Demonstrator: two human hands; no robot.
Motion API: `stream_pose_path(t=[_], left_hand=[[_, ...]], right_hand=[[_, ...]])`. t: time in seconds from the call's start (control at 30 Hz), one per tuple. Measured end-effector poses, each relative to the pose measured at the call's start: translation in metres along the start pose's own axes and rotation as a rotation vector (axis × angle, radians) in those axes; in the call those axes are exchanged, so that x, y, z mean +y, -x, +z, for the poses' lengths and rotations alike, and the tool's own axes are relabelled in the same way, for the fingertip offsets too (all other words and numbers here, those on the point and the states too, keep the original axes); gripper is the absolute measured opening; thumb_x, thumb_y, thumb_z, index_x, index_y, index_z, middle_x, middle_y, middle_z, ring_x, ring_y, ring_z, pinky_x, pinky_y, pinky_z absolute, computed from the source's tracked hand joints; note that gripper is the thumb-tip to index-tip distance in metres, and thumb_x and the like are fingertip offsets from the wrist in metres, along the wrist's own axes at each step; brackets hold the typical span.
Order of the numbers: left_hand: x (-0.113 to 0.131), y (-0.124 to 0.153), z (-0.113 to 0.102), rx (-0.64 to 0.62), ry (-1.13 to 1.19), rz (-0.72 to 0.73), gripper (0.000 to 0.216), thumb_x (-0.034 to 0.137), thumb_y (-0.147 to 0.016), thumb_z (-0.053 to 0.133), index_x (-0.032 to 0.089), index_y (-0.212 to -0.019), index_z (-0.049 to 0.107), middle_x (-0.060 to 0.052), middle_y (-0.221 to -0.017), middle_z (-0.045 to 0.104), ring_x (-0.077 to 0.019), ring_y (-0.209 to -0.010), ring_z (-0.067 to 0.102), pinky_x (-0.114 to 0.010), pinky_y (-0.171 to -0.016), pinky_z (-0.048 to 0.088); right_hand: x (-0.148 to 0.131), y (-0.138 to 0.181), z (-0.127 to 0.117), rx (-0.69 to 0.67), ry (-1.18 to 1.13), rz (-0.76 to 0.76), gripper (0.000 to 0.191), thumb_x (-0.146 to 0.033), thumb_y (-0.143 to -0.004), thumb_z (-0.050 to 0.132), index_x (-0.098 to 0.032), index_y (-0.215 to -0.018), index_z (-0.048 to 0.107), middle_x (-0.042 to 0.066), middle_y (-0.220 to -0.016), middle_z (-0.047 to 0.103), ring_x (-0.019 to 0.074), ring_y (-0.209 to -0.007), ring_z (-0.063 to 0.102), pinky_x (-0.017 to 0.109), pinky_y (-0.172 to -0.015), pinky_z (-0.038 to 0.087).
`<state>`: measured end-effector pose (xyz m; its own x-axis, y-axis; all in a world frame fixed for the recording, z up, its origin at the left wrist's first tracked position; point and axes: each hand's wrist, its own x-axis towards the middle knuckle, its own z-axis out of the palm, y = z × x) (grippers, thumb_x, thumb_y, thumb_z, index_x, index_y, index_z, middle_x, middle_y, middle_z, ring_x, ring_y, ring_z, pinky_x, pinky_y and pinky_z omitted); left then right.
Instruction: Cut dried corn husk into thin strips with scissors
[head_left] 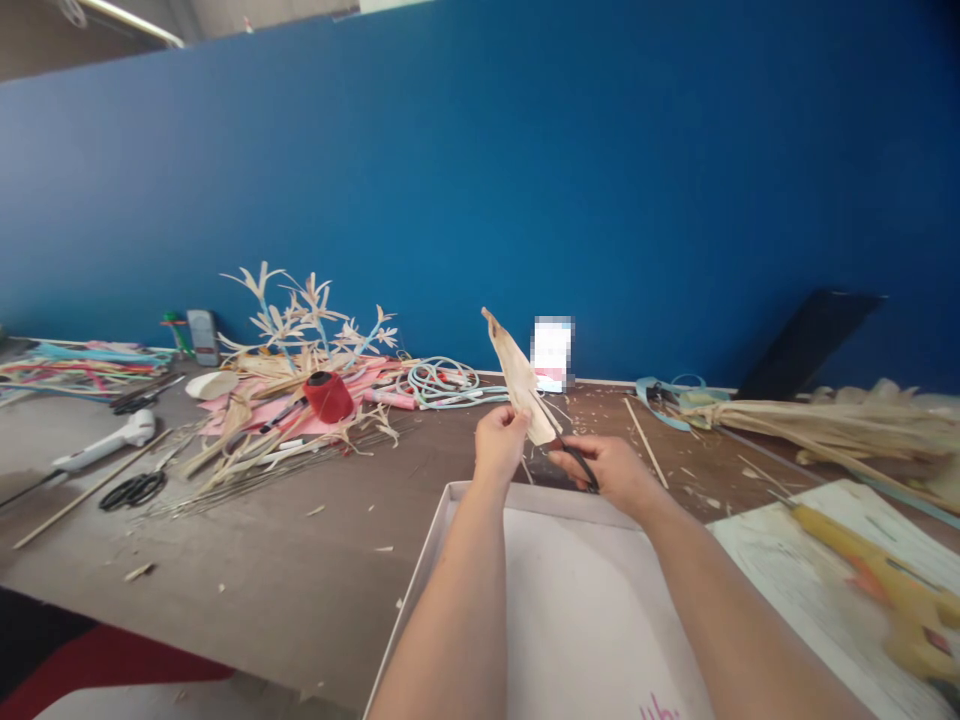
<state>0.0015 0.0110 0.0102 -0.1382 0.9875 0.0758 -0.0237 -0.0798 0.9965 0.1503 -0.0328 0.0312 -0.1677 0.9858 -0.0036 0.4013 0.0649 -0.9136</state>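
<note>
My left hand (501,442) pinches a pale dried corn husk (516,372) near its lower end, and its brownish tip points up and to the left. In my right hand (600,466) is a pair of scissors (579,466) with black handles. The blades meet the lower right edge of the husk, where a narrow strip stands apart from the wider piece. Both hands are above the far edge of a shallow white box lid (592,600). How far the blades are apart cannot be made out.
Husk flowers (289,320), a red thread spool (328,397) and coiled pale-blue cord (446,383) lie left. Nearer are black-handled scissors (135,488) and a white tool (105,445). On the right are bundled husks (832,425) and a yellow glue gun (885,580). A blue partition (480,180) stands behind.
</note>
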Motion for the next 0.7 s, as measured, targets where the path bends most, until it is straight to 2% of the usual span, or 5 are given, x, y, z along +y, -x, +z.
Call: stream_pose_path(t=[0.57,0.7], left_hand=[[0.0030,0.0024,0.0012,-0.029,0.067,-0.050,0.025,0.039,-0.068,0.056,0.015,-0.066,0.055,0.005,-0.046,0.042,-0.0061,-0.040,0.036,-0.019,-0.041,0.029],[0.0016,0.0034,0.0040,-0.064,0.045,-0.041,0.023,0.038,-0.068,0.055,0.015,-0.066,0.055,0.005,-0.045,0.043,-0.0066,-0.040,0.036,-0.019,-0.041,0.028]], right_hand=[[-0.0041,0.0026,0.0000,0.000,0.028,-0.019,0.042,-0.048,-0.067,0.060,-0.015,-0.093,0.068,-0.003,-0.049,0.049,0.0105,-0.048,0.041,0.022,-0.046,0.032],[-0.0031,0.0026,-0.0003,0.019,0.077,-0.058,0.038,-0.050,-0.067,0.059,-0.016,-0.082,0.069,-0.003,-0.048,0.050,0.0110,-0.048,0.043,0.022,-0.046,0.031]])
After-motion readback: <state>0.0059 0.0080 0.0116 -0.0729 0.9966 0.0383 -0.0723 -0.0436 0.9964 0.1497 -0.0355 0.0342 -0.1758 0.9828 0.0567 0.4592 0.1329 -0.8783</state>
